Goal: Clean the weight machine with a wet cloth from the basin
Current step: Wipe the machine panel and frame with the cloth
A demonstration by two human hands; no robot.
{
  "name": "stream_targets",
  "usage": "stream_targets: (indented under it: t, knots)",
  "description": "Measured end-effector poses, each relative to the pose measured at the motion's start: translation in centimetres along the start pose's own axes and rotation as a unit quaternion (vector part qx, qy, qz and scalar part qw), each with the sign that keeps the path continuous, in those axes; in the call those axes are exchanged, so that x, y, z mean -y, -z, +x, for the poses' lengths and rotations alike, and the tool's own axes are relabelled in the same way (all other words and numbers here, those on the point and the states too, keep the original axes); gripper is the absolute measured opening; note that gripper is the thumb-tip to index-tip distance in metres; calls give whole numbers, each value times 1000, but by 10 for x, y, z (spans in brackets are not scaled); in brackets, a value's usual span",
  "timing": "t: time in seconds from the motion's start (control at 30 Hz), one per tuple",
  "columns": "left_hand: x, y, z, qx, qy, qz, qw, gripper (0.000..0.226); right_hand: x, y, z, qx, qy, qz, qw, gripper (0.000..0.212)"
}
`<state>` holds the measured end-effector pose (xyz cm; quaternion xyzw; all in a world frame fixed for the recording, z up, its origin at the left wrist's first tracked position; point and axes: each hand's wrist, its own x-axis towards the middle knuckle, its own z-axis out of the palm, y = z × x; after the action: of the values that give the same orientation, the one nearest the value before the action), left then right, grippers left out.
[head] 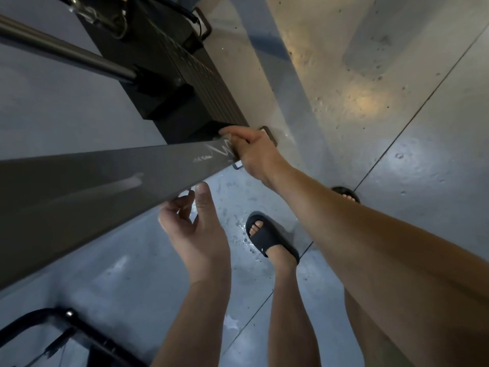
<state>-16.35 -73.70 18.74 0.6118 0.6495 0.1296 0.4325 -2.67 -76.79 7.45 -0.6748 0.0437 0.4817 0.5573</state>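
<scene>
Head view: we see the right hand (251, 152) laid fingers-out on the low end of the grey beam (105, 181) of the weight machine (195, 83). Pale bits peek from under its palm; cloth or bracket, we cannot tell. The left hand (195, 231) is loosely curled and empty, thumb at the beam's near edge. The basin is not in view. We judge this the wiping step. The next stroke along the beam calls for steady pressure.

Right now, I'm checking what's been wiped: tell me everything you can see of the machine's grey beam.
The grey beam is a long, flat-faced bar, seemingly painted metal, slanting from near left down toward the floor. Its face shows a pale smear and white scrawl near the far end. The right hand rests on that end; the left hand sits at its lower edge, thumb up.
</scene>
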Motion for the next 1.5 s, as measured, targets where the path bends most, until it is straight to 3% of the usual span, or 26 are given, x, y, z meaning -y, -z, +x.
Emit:
stream_targets:
  t: [0.27,0.4,0.53,0.7,1.0,1.23,1.5]
  knots:
    - [-1,-1,0,9,-9,-11,1000,61,14,13,2,53,-9,5,999,27]
    - [2,-2,2,12,-3,-16,1000,63,15,14,-15,79,50,73,993,29]
    - [3,-2,2,10,-1,-18,1000,74,18,19,-25,107,70,73,989,32]
    - [2,-3,4,10,-9,-11,1000,61,17,15,-15,64,24,-8,998,33]
    - [-7,3,0,20,-5,6,1000,42,13,22,-44,89,56,22,994,37]
    - [-17,17,5,51,16,52,997,70,26,18,-47,74,31,35,996,32]
    - [-20,16,2,41,32,64,997,70,30,19,-42,61,9,16,998,33]
